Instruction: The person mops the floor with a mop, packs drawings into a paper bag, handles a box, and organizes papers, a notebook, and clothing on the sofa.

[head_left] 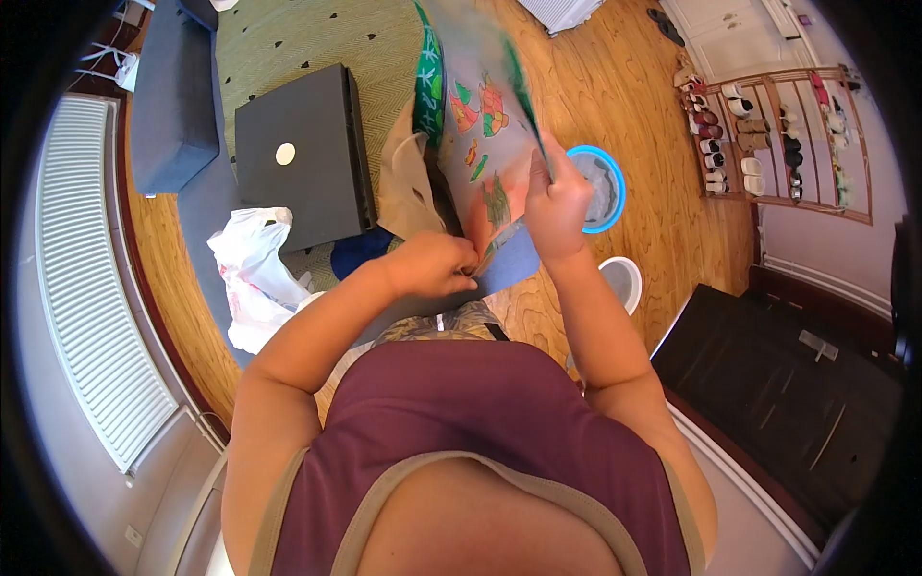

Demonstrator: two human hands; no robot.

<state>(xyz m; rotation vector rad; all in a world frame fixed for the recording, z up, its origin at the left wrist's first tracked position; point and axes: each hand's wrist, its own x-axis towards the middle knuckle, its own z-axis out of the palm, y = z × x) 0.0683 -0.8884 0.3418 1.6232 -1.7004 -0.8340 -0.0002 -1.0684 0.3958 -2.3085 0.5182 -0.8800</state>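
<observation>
Maroon tank top (480,394), lower centre; our left hand (437,264), right hand (560,204) grip cartoon-printed sheet (482,144); uneven pull could crease it.

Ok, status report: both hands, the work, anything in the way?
Left hand shut at printed sheet's near edge. Right hand gripping its side. Sheet bent, fish pictures showing. Blue-rimmed bin beside right hand.
</observation>
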